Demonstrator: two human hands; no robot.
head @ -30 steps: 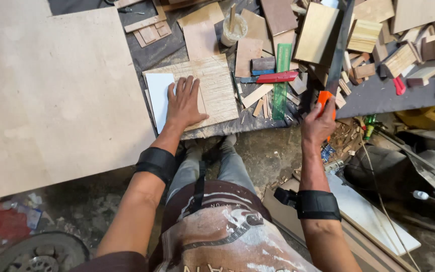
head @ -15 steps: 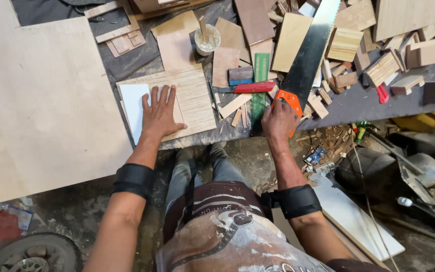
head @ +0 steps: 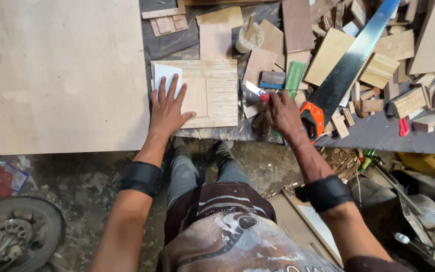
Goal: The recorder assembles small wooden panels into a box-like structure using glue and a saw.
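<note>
My left hand [head: 169,108] lies flat, fingers spread, on a pale square wooden board [head: 217,90] at the bench's front edge. Its fingertips rest on a white sheet [head: 166,74] lying on that board. My right hand [head: 280,115] is closed around a red-handled utility knife [head: 258,93], whose blade points left toward the board's right edge. Just right of that hand lies a handsaw [head: 348,65] with an orange handle, resting diagonally over the scraps.
A large plywood sheet [head: 56,70] covers the left side. Several wood offcuts [head: 393,70], a green strip [head: 294,75] and a cup holding a stick [head: 250,36] crowd the bench. On the floor are a wheel [head: 11,234] and a yellow can [head: 429,162].
My right hand has left the saw's orange handle, moved left and picked up the red knife that lay on the bench. My left hand stays on the board.
</note>
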